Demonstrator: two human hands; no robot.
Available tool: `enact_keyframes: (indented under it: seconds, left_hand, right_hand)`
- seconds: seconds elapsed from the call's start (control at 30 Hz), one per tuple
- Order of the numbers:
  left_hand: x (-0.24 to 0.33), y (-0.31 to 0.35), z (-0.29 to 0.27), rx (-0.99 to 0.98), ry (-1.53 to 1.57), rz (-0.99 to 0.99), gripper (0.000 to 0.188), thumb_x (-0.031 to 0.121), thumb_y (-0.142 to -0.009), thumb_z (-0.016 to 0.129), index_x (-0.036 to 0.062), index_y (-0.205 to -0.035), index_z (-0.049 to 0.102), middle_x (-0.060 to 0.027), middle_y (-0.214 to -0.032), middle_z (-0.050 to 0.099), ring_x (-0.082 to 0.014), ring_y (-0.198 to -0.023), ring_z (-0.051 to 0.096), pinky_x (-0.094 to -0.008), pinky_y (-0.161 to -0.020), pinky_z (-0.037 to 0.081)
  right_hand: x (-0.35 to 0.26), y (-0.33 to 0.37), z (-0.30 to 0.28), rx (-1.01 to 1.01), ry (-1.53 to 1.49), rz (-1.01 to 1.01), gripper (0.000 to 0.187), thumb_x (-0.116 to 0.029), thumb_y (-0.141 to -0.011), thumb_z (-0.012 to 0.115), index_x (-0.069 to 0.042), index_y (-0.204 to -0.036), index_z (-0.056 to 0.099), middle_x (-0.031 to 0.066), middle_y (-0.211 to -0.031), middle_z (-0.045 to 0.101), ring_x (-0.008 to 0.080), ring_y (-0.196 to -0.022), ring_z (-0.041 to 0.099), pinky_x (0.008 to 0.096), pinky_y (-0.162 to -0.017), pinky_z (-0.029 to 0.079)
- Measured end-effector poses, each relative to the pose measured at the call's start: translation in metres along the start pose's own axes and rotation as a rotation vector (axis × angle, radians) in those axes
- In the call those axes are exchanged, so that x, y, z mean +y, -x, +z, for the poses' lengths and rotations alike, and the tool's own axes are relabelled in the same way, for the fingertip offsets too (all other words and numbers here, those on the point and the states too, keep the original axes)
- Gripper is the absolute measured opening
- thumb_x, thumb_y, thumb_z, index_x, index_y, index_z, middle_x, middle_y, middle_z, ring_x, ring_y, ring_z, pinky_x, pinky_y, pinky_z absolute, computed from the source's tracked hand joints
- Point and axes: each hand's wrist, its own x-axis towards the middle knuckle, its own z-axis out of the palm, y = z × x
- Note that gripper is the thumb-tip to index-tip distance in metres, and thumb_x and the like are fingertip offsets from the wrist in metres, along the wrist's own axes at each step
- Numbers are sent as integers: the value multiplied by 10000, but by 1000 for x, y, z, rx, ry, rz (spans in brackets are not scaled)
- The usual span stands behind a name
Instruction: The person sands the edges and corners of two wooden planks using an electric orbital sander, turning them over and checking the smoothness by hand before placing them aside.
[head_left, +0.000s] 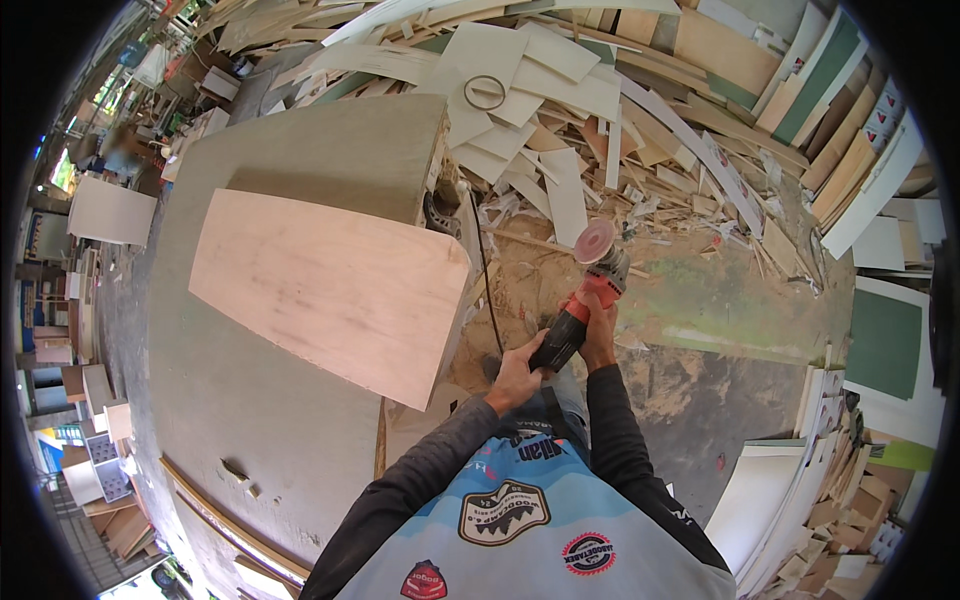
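Both my hands hold a red and black angle grinder (562, 341) in front of my body, away from the table. My right hand (599, 322) is wrapped round it near the head. Closed at its rear end is my left hand (516, 376). A round pinkish disc (594, 241) at the grinder's far end points up and away from me, touching nothing. To the left, a pale, tapered wooden panel (330, 290) lies flat on a large grey-green table (230, 425); its right end is near my left hand.
A dark cord (487, 278) hangs beside the table's right edge. Beyond lies a heap of board offcuts (545, 130) over a sawdust-strewn floor (530, 262). White panels (760, 500) lean at the lower right. A small object (238, 476) rests on the table's near left.
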Motion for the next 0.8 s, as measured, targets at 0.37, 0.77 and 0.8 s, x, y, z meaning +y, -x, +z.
enact_keyframes:
  seconds: [0.37,0.77,0.8]
  left_hand:
    - [39,1,-30,-91,-629,27,453,56,-864,659,36,-1312,595,-204,-1064,693,-393,-1036,661,-402,-893,533]
    - [45,-156,-285,861,-688,382,187,174,-986,646,4,-932,703,-108,-938,698,-258,-900,643,-356,-817,503]
    - [38,-160,-286,837,-698,373,200,189,-964,680,-2,-906,701,-104,-926,692,-255,-901,634,-358,-818,495]
  right_hand:
    - [8,-6,-6,83,-36,30,297,-77,-856,692,6,-1103,551,127,-831,635,270,-634,671,403,-580,579]
    - [18,19,-19,72,268,-19,374,13,-831,708,-20,-1155,525,95,-937,643,210,-780,676,386,-692,603]
    - [16,18,-19,36,294,-6,390,21,-827,708,-22,-1166,519,94,-950,646,208,-792,678,383,-709,604]
